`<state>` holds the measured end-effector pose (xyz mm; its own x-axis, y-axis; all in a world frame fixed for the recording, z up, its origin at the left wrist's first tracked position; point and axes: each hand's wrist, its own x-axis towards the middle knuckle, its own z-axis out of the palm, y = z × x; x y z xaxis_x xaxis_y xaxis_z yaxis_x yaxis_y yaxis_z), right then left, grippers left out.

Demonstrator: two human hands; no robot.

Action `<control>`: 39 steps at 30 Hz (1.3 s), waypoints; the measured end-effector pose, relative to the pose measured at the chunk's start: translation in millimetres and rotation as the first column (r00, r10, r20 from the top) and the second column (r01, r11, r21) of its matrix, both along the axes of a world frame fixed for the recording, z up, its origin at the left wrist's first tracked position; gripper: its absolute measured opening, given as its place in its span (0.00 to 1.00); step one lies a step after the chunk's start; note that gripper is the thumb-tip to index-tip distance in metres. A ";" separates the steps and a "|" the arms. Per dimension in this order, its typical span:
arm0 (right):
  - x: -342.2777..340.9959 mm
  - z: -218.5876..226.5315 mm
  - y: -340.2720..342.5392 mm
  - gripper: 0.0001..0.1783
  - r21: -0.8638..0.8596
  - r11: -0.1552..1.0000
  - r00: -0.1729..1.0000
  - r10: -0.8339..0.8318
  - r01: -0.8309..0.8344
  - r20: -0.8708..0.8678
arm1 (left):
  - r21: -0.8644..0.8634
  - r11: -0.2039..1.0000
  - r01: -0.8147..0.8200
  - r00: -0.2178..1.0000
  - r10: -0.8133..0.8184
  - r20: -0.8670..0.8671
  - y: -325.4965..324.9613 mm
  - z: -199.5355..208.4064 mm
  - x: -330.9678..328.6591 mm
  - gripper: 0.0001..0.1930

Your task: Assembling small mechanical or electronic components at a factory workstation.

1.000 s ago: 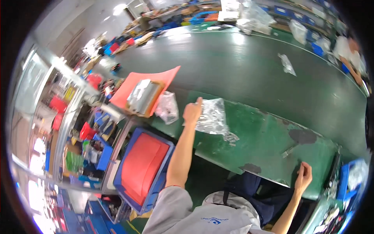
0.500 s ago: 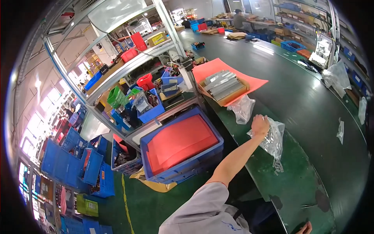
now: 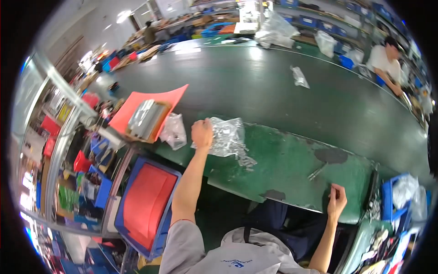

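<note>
My left hand [image 3: 202, 134] reaches far out over the green work surface. Its fingers are curled at the left edge of a clear plastic bag [image 3: 228, 137] and seem closed on it; the fingertips are partly hidden. Small shiny metal pieces [image 3: 246, 161] lie spilled at the bag's mouth, and more show through the plastic. My right hand [image 3: 336, 199] rests by the near edge of the surface, its fingers drawn together, and I cannot make out anything between them. Beyond it lies a thin metal tool, perhaps tweezers [image 3: 318, 171].
Left of the bag are another clear bag [image 3: 174, 131] and a cardboard box of grey metal strips [image 3: 148, 119] on a red sheet [image 3: 125, 114]. A blue crate [image 3: 171, 201] holding red sheets stands at left. Across the dark belt [image 3: 255, 77], a person [image 3: 388, 64] works at right.
The view has swung to the right, bringing my right hand and the right side of the surface fully into sight. My left hand stays at the plastic bag.
</note>
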<state>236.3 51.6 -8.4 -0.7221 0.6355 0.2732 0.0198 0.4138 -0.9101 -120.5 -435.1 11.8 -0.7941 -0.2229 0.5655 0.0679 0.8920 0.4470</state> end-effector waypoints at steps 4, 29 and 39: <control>4.0 7.6 -1.9 0.05 -0.018 0.999 0.999 -0.043 0.043 0.005 | 0.132 0.991 0.015 0.990 -0.033 0.134 13.2 6.5 21.6 0.22; 4.4 13.9 -1.0 0.03 0.118 0.993 0.999 0.006 -0.011 0.044 | -0.179 0.885 0.430 0.886 -0.375 0.272 104.1 37.1 102.5 0.13; 5.3 17.5 -1.4 0.04 0.138 0.990 1.000 0.002 -0.002 0.005 | -0.318 0.907 0.276 0.961 -0.258 0.096 124.7 5.1 123.2 0.19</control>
